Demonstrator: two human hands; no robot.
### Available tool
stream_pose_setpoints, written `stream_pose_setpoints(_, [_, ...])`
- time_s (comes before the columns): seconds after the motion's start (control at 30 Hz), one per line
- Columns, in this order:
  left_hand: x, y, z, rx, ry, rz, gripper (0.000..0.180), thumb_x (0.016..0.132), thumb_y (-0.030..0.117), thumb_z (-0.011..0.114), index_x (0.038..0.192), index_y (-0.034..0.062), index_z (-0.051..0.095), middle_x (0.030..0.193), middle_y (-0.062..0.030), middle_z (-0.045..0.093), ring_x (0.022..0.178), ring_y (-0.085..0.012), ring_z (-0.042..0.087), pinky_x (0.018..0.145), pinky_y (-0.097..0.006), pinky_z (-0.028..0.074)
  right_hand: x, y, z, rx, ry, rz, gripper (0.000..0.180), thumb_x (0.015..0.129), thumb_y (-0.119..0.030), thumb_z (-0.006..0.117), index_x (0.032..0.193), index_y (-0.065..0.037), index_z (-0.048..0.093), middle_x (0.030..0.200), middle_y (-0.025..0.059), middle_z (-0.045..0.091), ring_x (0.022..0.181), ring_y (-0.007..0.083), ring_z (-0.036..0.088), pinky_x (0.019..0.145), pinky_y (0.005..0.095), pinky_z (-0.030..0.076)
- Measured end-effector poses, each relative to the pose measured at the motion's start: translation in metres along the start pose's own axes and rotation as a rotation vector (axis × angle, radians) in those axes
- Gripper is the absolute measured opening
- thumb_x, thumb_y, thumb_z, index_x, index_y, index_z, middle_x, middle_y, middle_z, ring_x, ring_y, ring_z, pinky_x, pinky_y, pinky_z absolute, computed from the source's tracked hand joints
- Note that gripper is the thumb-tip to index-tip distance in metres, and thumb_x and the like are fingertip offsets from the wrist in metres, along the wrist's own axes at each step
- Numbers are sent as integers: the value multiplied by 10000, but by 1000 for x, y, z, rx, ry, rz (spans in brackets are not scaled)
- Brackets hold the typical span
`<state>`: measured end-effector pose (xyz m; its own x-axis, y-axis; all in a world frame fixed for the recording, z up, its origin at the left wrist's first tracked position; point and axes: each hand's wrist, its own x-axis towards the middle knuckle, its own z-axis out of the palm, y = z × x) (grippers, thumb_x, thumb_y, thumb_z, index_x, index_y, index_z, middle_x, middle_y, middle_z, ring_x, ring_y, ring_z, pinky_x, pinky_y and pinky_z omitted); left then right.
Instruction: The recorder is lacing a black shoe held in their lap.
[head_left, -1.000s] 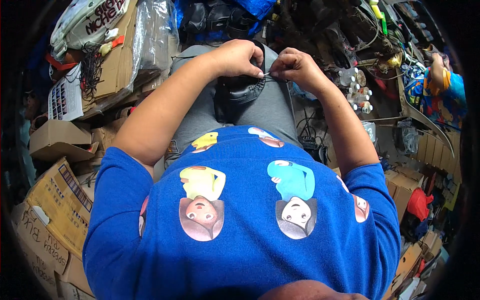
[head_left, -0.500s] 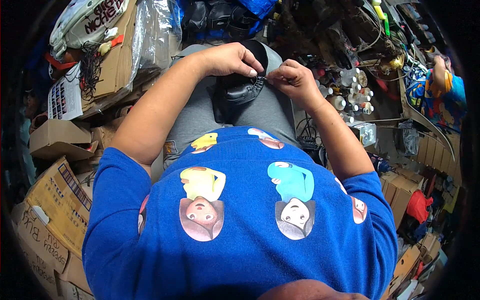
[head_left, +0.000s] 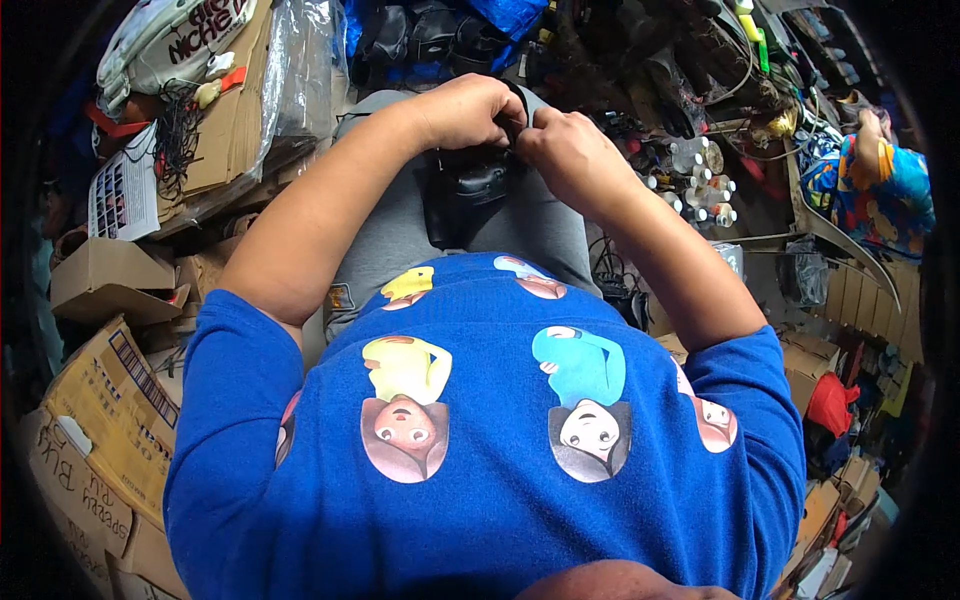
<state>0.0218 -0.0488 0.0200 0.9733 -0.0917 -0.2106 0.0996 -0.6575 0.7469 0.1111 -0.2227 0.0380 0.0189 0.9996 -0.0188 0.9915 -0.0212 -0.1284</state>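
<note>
A black leather shoe (head_left: pixel 478 184) lies across my lap, its rounded, shiny toe toward me. My left hand (head_left: pixel 472 112) is closed on the shoe's upper from the left, fingers curled down at its opening. Close against it on the right, my right hand (head_left: pixel 568 155) is closed with its fingertips together at the shoe's edge. Whatever is pinched there is too small or too hidden to make out. Dark material (head_left: pixel 442 222) hangs below the toe over my grey trousers (head_left: pixel 375 225). Both hands cover much of the shoe's far part.
Several small bottles (head_left: pixel 700 185) stand on the floor to the right. More black shoes (head_left: pixel 430 35) lie ahead on blue plastic. Cardboard boxes (head_left: pixel 110 285) and flat cardboard sheets (head_left: pixel 215 150) crowd the left. Another person's arm and colourful clothing (head_left: pixel 885 195) show at far right.
My right hand has turned over and come in closer to my left hand, covering the shoe's edge. My left hand has shifted slightly away from me. The shoe stays on my lap.
</note>
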Motion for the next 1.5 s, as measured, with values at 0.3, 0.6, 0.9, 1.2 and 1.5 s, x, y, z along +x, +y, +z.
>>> stream_pose_setpoints(0.3, [-2, -19, 19, 77, 365, 108, 329, 668, 106, 761, 967, 65, 630, 911, -100, 581, 946, -265, 597, 803, -342, 475, -1, 14, 14, 577, 14, 267, 145, 762, -75, 695, 906, -56, 695, 749, 75, 590, 733, 175, 595, 669, 291, 483])
stream_pose_setpoints(0.6, [-119, -20, -6, -9, 113, -210, 250, 815, 171, 657, 999, 5, 616, 864, -136, 640, 844, -209, 619, 768, -335, 475, -31, 33, 31, 812, 64, 206, 191, 819, -194, 709, 894, -33, 637, 893, -13, 532, 798, 106, 513, 774, 244, 410])
stream_pose_setpoints(0.9, [-96, -11, -16, -1040, 690, -135, 384, 970, 372, 467, 739, 68, 508, 794, -24, 546, 775, -150, 509, 837, -346, 441, -6, 48, 83, 1797, 782, 724, 408, 949, -399, 505, 965, -4, 607, 949, 112, 616, 846, 241, 592, 814, 349, 480])
stream_pose_setpoints(1.2, [-80, -47, -3, -1845, 593, 108, 462, 974, 334, 448, 568, 150, 327, 547, 22, 284, 525, -124, 303, 662, -306, 343, -25, 49, 68, 2675, 540, 593, 454, 989, -388, 381, 618, -127, 371, 501, -18, 252, 451, 116, 230, 544, 267, 304])
stream_pose_setpoints(1.5, [-101, -61, -11, -1739, 632, -49, 461, 964, 317, 487, 565, 156, 322, 531, 33, 256, 485, -110, 258, 643, -306, 357, -70, 83, 73, 2319, 580, 661, 460, 981, -394, 416, 607, -131, 362, 508, -33, 250, 455, 106, 213, 558, 286, 321])
